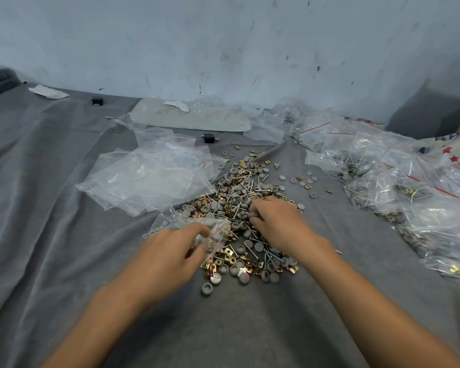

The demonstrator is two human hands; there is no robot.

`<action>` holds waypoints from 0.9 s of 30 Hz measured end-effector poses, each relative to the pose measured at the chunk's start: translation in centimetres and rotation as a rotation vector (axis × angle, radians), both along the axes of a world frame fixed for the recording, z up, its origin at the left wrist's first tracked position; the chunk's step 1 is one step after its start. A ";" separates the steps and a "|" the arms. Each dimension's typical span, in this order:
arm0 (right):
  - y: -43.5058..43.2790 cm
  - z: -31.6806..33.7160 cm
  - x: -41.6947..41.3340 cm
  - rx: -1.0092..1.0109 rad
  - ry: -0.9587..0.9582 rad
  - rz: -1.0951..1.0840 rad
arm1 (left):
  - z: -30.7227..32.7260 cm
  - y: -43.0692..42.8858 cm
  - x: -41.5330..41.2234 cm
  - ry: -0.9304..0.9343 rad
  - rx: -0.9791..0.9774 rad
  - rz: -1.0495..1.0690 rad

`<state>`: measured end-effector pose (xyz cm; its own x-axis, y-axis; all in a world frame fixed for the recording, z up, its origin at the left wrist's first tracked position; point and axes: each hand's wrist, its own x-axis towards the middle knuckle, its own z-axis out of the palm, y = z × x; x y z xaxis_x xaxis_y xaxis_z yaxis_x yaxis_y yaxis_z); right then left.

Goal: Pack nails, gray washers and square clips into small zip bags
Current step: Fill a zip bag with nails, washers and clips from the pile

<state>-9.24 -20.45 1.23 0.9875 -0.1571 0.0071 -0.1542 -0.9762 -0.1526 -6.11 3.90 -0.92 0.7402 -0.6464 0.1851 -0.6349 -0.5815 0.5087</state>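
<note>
Broadly, your cloth-covered worktop (64, 235) carries filled bags (383, 166) at right, empty zip bags (149, 176) at left, and between them a heap (245, 187) of nails (239, 205), gray washers (207, 288) and square clips (229, 258). Your left hand (170, 256) pinches a small zip bag (215, 227) at the heap's edge; your right hand (276, 221), fingers curled, pinches gray washers.

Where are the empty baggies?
In the head view, the empty zip bags lie left of the hardware pile, on the gray cloth, beyond the left hand.

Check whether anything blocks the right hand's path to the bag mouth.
Nothing visible does: the right hand, pinching a gray washer over the pile, sits just beside the zip bag the left hand holds.
</note>
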 end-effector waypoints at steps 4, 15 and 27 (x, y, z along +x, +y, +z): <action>-0.3 0.1 -0.3 0.077 -0.057 -0.037 | 0.0 -0.1 0.1 0.014 -0.036 -0.009; 2.9 2.7 -2.6 0.655 -0.184 0.168 | 0.3 -0.7 0.3 0.136 -0.166 0.002; 0.5 1.2 -1.6 0.398 -0.174 -0.027 | 1.2 -0.5 0.2 0.333 -0.270 0.074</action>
